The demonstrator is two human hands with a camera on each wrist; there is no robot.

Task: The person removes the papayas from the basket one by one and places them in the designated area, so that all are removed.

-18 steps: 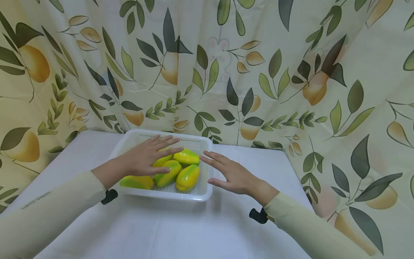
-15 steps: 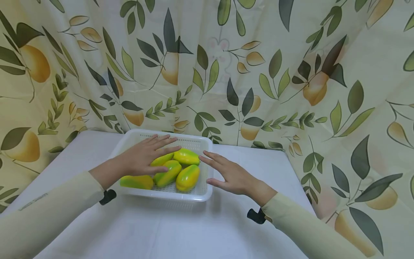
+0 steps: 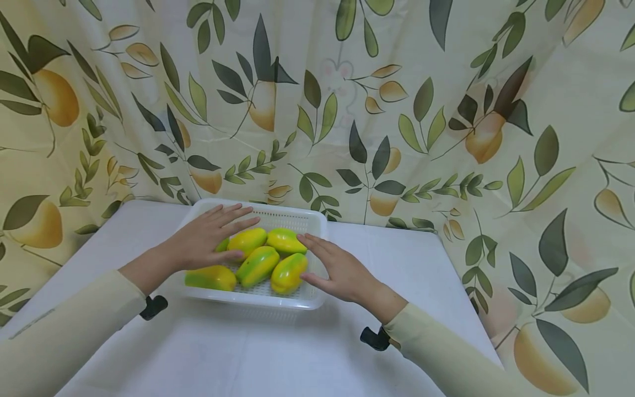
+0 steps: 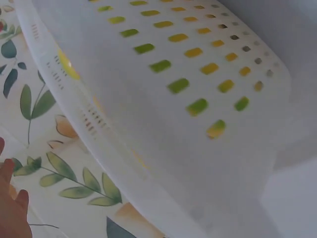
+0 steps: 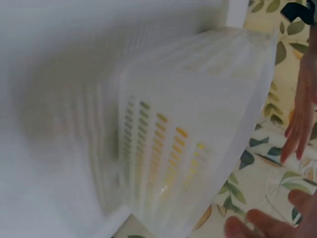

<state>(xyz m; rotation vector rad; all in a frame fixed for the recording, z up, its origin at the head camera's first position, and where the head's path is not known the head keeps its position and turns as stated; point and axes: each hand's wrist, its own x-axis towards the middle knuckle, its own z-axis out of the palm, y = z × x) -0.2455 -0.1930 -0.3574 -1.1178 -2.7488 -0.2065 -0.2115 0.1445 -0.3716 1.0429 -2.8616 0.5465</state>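
Note:
A white perforated basket [image 3: 258, 301] stands on the white-covered surface in the head view, with several yellow-green fruits [image 3: 258, 266] inside. Over its left part hovers my left hand [image 3: 203, 238], fingers spread, covering part of one fruit. My right hand [image 3: 342, 271] is at the basket's right rim, fingers extended, fingertips over the rightmost fruits; whether it touches the rim I cannot tell. Neither hand holds anything. The left wrist view shows the basket's side [image 4: 148, 99] and a bit of my left hand [image 4: 12, 213]; the right wrist view shows fingertips of my right hand [image 5: 270, 223].
A curtain [image 3: 317, 110] printed with leaves and fruit hangs behind and at both sides of the white-covered table [image 3: 248, 353]. The basket stands near the table's back edge. A black device [image 3: 154, 307] is strapped at the left wrist, another [image 3: 375, 338] at the right.
My left hand has moved left, uncovering more of the fruits. My right hand has moved left as well, closer over the basket's right rim. The basket and fruits look unmoved.

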